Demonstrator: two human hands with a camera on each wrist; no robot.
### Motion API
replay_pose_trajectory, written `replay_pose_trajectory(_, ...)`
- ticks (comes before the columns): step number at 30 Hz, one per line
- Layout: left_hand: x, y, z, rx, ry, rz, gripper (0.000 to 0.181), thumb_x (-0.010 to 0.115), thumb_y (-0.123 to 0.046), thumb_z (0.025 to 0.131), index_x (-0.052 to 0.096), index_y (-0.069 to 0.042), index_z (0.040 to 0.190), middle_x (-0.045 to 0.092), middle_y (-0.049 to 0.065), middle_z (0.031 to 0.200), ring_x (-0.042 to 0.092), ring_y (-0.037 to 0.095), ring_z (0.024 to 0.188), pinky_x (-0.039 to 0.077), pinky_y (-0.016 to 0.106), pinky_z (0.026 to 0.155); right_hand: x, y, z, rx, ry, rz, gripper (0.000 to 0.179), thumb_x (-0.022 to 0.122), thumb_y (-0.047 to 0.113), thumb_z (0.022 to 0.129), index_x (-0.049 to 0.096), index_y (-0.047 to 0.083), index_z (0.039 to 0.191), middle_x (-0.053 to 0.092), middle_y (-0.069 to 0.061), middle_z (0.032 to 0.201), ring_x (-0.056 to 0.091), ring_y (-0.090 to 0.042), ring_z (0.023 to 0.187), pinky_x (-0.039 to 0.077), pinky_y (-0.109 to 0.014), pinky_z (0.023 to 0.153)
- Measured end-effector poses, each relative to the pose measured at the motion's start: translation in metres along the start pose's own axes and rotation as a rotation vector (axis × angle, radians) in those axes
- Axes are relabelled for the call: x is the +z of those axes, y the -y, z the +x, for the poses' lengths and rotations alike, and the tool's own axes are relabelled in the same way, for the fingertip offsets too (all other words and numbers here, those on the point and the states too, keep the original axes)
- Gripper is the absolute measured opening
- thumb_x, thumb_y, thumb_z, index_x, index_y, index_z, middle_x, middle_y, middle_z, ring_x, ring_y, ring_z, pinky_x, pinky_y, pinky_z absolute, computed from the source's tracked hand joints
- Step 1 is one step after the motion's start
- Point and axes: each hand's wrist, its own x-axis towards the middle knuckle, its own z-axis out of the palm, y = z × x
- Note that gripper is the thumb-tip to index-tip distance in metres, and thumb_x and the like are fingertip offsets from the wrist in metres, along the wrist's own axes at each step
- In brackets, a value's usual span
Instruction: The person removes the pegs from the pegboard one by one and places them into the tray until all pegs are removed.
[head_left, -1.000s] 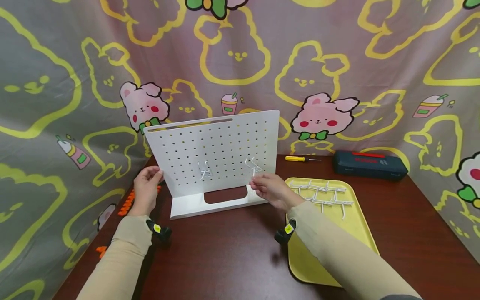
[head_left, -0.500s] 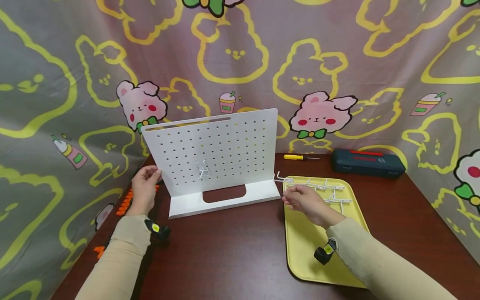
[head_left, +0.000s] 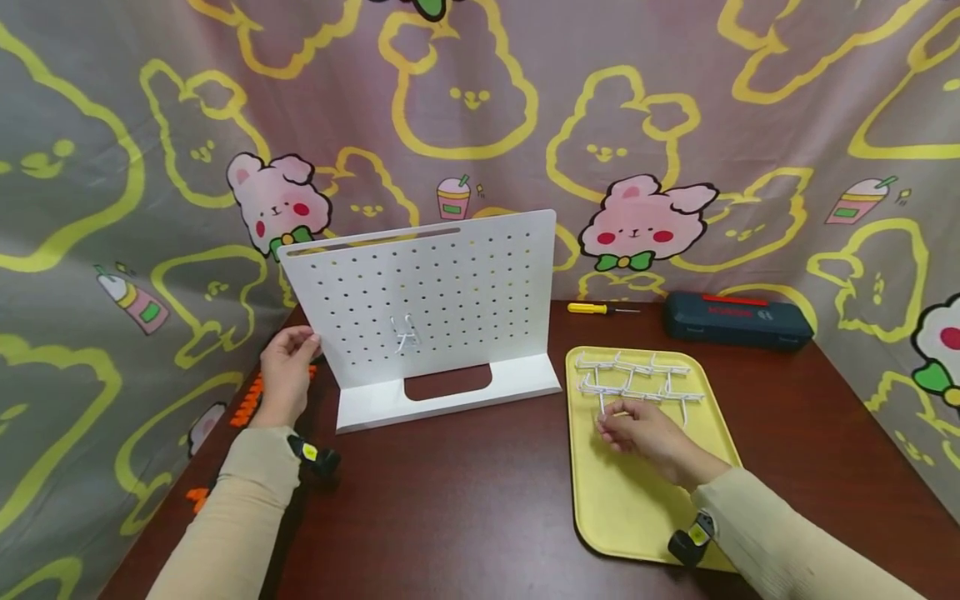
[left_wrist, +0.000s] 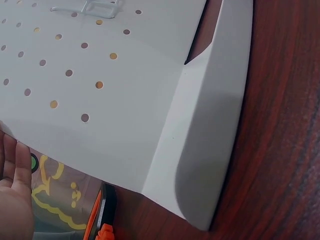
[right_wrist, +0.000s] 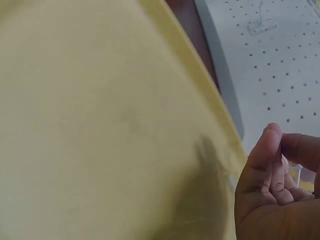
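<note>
A white pegboard (head_left: pixel 435 300) with a flat foot stands on the dark table. My left hand (head_left: pixel 287 375) grips its left edge, fingers and thumb at the rim; those fingers (left_wrist: pixel 17 162) also show in the left wrist view. One white wire hook (head_left: pixel 406 335) is attached to the board's lower middle. Over the yellow tray (head_left: pixel 637 517), my right hand (head_left: pixel 652 437) pinches the prong of a white pegboard hook (head_left: pixel 601 405) between thumb and fingertips. Fingers mostly cover that contact in the right wrist view. More white hooks (head_left: pixel 652 369) lie in rows at the tray's far end.
Behind the tray lie a yellow-handled screwdriver (head_left: pixel 588 308) and a dark Bosch case (head_left: pixel 738 319). Orange parts (head_left: pixel 249 402) sit left of the board, beside my left arm. A patterned curtain (head_left: pixel 480 108) borders the table's back and sides.
My right hand has pulled a hook away from the pegboard's right part and carried it right and down to the tray's hooks. The left hand has stayed on the board's edge.
</note>
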Motion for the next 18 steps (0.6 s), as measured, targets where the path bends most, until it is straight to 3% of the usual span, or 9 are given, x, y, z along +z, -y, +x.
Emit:
replay_pose_trajectory(7, 0.000, 0.000, 0.000, 0.032, 0.016, -0.004, 0.015, 0.059, -0.010, 0.106, 0.060, -0.001, 0.118, 0.055, 0.002, 0.104, 0.058, 0.011, 0.096, 0.052, 0.030, 0.098, -0.004, -0.012, -0.007, 0.030, -0.015, -0.010, 0.010, 0.050, 0.001, 0.105, 0.056, -0.007, 0.104, 0.064, -0.006, 0.089, 0.060, -0.010, 0.075, 0.055, -0.023, 0.066)
replay_pose_trajectory(13, -0.001, 0.000, -0.001, 0.022, 0.014, 0.010, 0.019, 0.058, -0.013, 0.106, 0.058, 0.000, 0.121, 0.055, 0.002, 0.107, 0.058, 0.013, 0.099, 0.050, 0.038, 0.105, -0.003, -0.017, -0.008, 0.060, 0.005, 0.016, 0.011, 0.049, 0.001, 0.106, 0.057, -0.006, 0.102, 0.065, -0.007, 0.088, 0.059, -0.009, 0.072, 0.055, -0.023, 0.064)
replay_pose_trajectory(18, -0.001, -0.001, 0.000, 0.026, 0.013, 0.019, 0.016, 0.059, -0.012, 0.106, 0.060, -0.003, 0.119, 0.056, 0.001, 0.106, 0.058, 0.011, 0.098, 0.052, 0.032, 0.101, -0.001, -0.018, -0.007, 0.069, -0.013, 0.014, 0.013, 0.049, 0.002, 0.106, 0.057, -0.008, 0.103, 0.066, -0.008, 0.088, 0.059, -0.009, 0.071, 0.055, -0.023, 0.064)
